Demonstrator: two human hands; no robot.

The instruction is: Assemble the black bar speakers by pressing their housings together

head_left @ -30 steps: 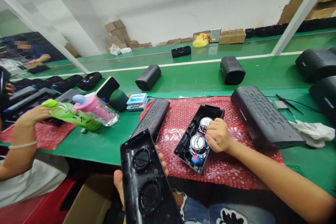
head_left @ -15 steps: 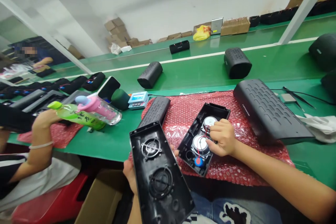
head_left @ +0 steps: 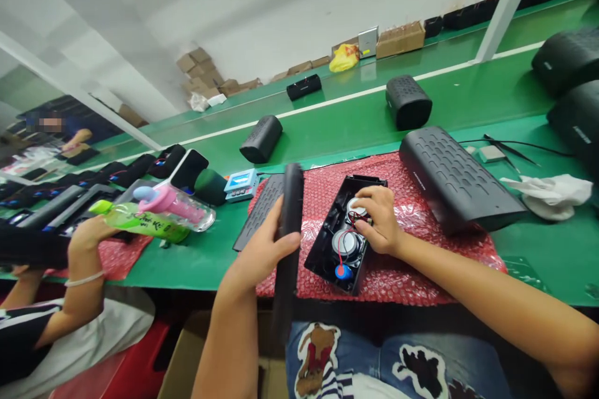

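Observation:
My left hand (head_left: 262, 243) grips a black speaker panel (head_left: 291, 243), now turned edge-on, its thumb along the near face. On the red bubble wrap lies an open black speaker housing (head_left: 322, 246) with two round drivers (head_left: 345, 243), red and black wires and a blue round part (head_left: 343, 272). My right hand (head_left: 378, 218) reaches into the housing at the upper driver, fingers pinched together around thin wires. A black perforated speaker cover (head_left: 264, 202) lies behind my left hand. To the right sits a larger speaker shell (head_left: 453, 177) with a scale pattern.
Red bubble wrap (head_left: 421, 274) covers the green bench. A light-blue device (head_left: 241, 184), a green bottle (head_left: 140, 219) and a pink-lidded cup (head_left: 180, 206) stand left, beside a co-worker's arm (head_left: 87, 262). Tweezers (head_left: 508, 153) and white tissue (head_left: 550, 193) lie right. Finished-looking speakers (head_left: 408, 101) rest behind.
My left hand has rotated the panel from its inner face showing to edge-on and raised it. My right hand has shifted up toward the upper driver. The camera view has turned slightly right.

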